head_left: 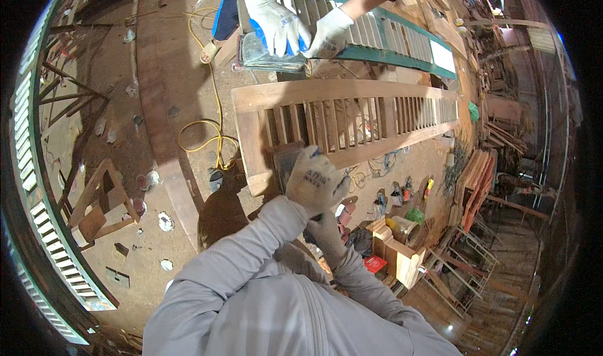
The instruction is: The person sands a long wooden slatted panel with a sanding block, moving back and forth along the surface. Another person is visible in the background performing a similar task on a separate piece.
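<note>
A long unpainted wooden louvred shutter (251, 147) lies across in front of me, its slats set between two rails. My left hand (316, 179), in a pale glove, is closed over its near left end, against a dark flat rectangular piece (286, 166). What its curled fingers grip is hidden. My right hand (325, 231) is close below the left one, beside the shutter's near edge, and its fingers are mostly covered. Opposite, a co-worker's two gloved hands (279, 28) press on the end of a green-framed shutter (370, 57).
A yellow cord (218, 120) loops over the dirt floor left of the shutters. A wooden offcut frame (103, 202) and a painted shutter (56, 233) are at left. Bottles (429, 187), a red item (375, 264) and wooden pieces (402, 255) sit at right.
</note>
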Motion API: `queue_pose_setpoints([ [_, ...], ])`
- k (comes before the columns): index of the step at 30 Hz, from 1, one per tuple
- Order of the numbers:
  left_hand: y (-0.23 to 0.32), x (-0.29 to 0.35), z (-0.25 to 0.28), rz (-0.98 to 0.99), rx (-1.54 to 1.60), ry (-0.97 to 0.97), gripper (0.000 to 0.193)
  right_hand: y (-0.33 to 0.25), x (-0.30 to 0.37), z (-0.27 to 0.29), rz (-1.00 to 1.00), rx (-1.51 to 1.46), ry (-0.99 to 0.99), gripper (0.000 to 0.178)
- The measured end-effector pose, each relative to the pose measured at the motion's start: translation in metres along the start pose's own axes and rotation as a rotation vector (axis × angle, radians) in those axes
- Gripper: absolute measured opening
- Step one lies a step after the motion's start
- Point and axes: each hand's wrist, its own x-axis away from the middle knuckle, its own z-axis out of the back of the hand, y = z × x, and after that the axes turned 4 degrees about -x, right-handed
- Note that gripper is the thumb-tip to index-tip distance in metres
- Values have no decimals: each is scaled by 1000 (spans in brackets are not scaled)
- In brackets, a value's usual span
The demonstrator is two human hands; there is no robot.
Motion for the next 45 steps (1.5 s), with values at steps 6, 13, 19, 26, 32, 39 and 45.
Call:
queue_pose_setpoints([
  [6,-49,-66,-1,-31,-147,240,32,-76,-88,1,111,-94,27,36],
  [13,-4,1,-11,14,-13,59,33,-53,-38,16,35,-132,105,38],
  [19,-26,-54,-15,5,-20,197,33,-62,-87,35,72,142,43,46],
  [26,-25,-27,-27,32,2,155,33,-52,-71,37,16,163,36,47],
  [32,-60,-8,-79,67,32,84,31,-58,-106,39,116,198,117,52],
  [39,-29,-67,-38,-63,-4,235,29,-24,-75,36,-3,-30,75,45],
  [45,-42,-92,-31,-35,11,224,34,-67,-101,39,53,88,149,47],
])
